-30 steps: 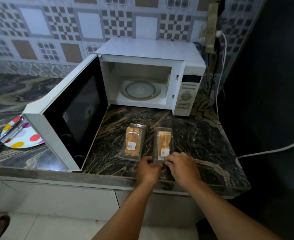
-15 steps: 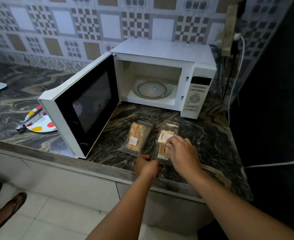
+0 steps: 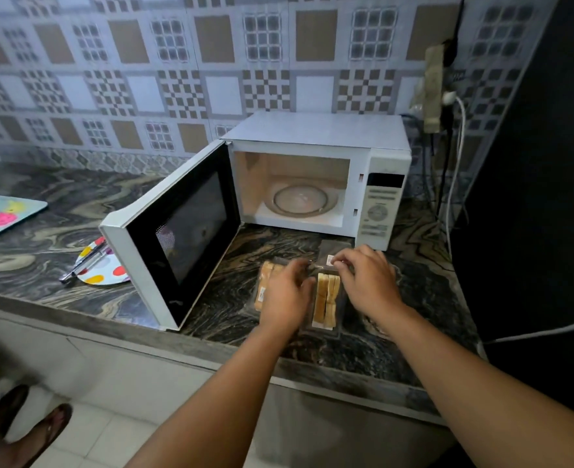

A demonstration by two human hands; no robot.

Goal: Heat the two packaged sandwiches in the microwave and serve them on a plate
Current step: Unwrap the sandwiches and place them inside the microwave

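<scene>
Two clear-packed sandwiches lie on the marble counter in front of the open white microwave (image 3: pixel 316 153), whose glass turntable (image 3: pixel 301 199) is bare. The right package (image 3: pixel 326 300) has its clear lid (image 3: pixel 329 248) folded back toward the microwave, showing the bread slices. My right hand (image 3: pixel 368 283) pinches the lid at its near edge. My left hand (image 3: pixel 285 295) holds the same package's left rim with curled fingers and covers most of the left package (image 3: pixel 264 275). A polka-dot plate (image 3: pixel 110 275) sits left of the microwave door.
The microwave door (image 3: pixel 177 231) swings out to the left, between the sandwiches and the plate. Metal tongs (image 3: pixel 83 263) lie on the plate. A colourful board (image 3: pixel 5 214) is at far left. A power strip (image 3: pixel 434 89) and cables hang at right. A sandalled foot (image 3: pixel 46 430) shows below.
My right hand has swung the right package's lid open and moved back with it. My left hand moved forward along the package's left side. The view rose and shifted left.
</scene>
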